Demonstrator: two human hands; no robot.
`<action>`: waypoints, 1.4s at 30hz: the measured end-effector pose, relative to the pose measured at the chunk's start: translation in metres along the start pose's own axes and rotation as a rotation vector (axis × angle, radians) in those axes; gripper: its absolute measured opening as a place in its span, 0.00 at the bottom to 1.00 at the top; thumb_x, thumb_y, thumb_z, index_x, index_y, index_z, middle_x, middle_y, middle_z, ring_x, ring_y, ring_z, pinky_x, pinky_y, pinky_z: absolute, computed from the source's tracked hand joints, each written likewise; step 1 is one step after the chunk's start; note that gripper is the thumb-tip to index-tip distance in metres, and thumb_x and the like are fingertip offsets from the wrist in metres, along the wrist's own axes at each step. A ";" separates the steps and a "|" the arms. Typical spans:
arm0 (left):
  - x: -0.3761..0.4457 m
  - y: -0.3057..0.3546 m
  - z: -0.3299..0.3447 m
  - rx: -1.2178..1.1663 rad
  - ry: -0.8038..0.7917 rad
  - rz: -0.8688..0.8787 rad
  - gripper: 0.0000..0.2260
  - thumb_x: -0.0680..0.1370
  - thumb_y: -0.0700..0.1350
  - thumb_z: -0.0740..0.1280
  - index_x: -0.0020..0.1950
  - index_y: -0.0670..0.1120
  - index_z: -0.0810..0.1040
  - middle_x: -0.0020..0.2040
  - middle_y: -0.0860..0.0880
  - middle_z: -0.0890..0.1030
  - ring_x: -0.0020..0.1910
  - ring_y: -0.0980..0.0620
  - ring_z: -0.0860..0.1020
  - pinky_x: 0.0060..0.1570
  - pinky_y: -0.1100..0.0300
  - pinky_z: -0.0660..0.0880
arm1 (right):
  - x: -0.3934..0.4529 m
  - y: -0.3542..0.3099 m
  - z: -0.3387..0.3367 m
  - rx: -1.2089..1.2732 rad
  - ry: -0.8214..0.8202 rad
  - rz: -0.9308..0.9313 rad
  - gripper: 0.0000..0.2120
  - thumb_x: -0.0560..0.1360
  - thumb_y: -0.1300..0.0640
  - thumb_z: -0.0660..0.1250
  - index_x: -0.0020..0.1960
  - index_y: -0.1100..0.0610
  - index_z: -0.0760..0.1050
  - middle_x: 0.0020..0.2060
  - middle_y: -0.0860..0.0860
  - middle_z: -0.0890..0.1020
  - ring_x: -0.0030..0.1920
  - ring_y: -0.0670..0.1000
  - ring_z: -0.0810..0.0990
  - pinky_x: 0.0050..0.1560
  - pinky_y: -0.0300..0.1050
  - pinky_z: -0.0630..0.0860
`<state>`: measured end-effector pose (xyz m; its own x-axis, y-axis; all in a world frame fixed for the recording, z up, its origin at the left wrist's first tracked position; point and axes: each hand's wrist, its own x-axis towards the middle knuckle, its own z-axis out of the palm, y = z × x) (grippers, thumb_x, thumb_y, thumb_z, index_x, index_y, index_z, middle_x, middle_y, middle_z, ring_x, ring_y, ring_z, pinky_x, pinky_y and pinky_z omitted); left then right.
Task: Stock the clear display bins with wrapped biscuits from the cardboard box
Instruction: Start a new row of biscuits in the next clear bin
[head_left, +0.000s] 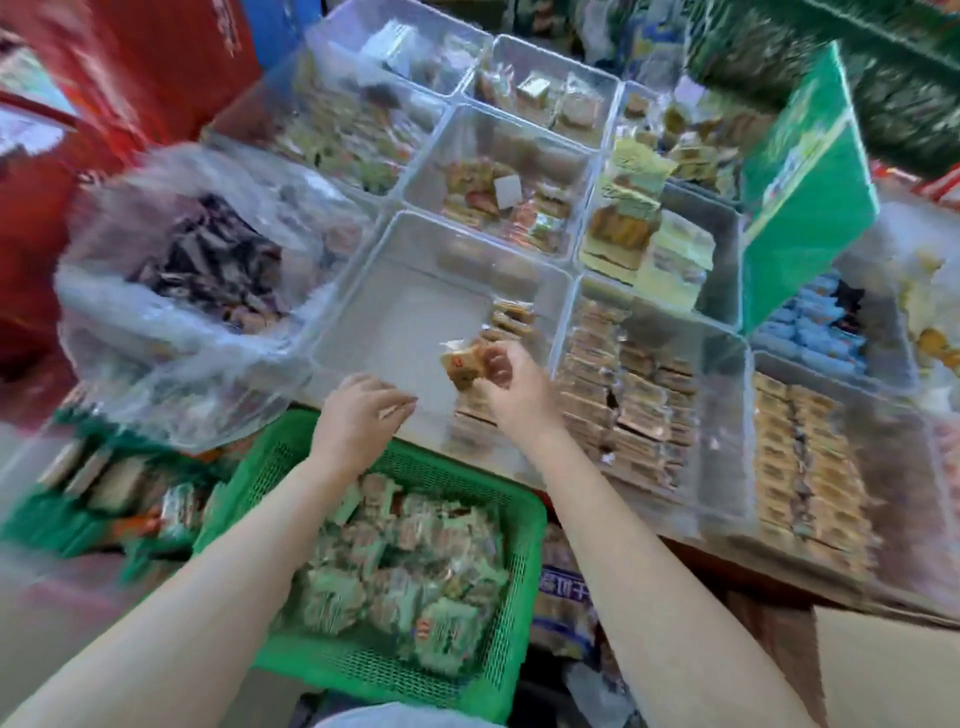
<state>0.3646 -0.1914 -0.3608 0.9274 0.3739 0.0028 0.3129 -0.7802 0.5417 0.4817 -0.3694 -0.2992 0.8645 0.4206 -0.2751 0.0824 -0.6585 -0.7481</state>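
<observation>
My right hand (511, 382) grips a few brown wrapped biscuits (462, 366) over the near right part of a clear bin (395, 317). A short row of the same biscuits (511, 319) stands along that bin's right wall; the rest of its floor is bare. My left hand (361, 410) hovers at the bin's front edge with fingers bent downward, and whether it holds anything is hidden. Below both arms a green plastic basket (524, 561) holds several green-wrapped biscuits (410, 566). A corner of cardboard (883, 670) shows at the bottom right.
Neighbouring clear bins (649, 395) to the right and behind are packed with wrapped biscuits. A crumpled plastic bag of dark snacks (208, 270) sits left of the bin. A green box (800, 192) leans at the back right. Red cartons (78, 104) stand at the far left.
</observation>
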 end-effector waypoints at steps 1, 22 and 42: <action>0.000 0.000 0.000 -0.051 0.027 0.018 0.06 0.76 0.47 0.75 0.49 0.47 0.88 0.46 0.47 0.86 0.48 0.44 0.79 0.50 0.59 0.66 | 0.008 -0.005 0.011 -0.040 -0.010 0.007 0.18 0.76 0.59 0.73 0.63 0.53 0.73 0.55 0.51 0.82 0.54 0.53 0.80 0.59 0.50 0.76; -0.003 0.076 0.003 0.106 -0.009 -0.183 0.10 0.79 0.47 0.66 0.58 0.48 0.82 0.60 0.46 0.79 0.62 0.44 0.70 0.60 0.48 0.63 | -0.038 0.028 -0.046 -0.065 -0.041 0.010 0.13 0.83 0.54 0.61 0.53 0.58 0.83 0.47 0.52 0.84 0.48 0.51 0.81 0.52 0.46 0.78; -0.139 0.594 0.286 0.093 -0.520 0.558 0.26 0.81 0.48 0.63 0.78 0.47 0.61 0.73 0.44 0.69 0.72 0.41 0.65 0.70 0.44 0.62 | -0.299 0.479 -0.357 0.588 0.670 0.974 0.12 0.83 0.60 0.60 0.60 0.63 0.78 0.57 0.62 0.83 0.54 0.61 0.82 0.47 0.43 0.75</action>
<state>0.4801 -0.8503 -0.2801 0.9228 -0.3536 -0.1530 -0.2351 -0.8314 0.5034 0.4403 -1.0332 -0.3593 0.5374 -0.5678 -0.6235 -0.7880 -0.0749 -0.6111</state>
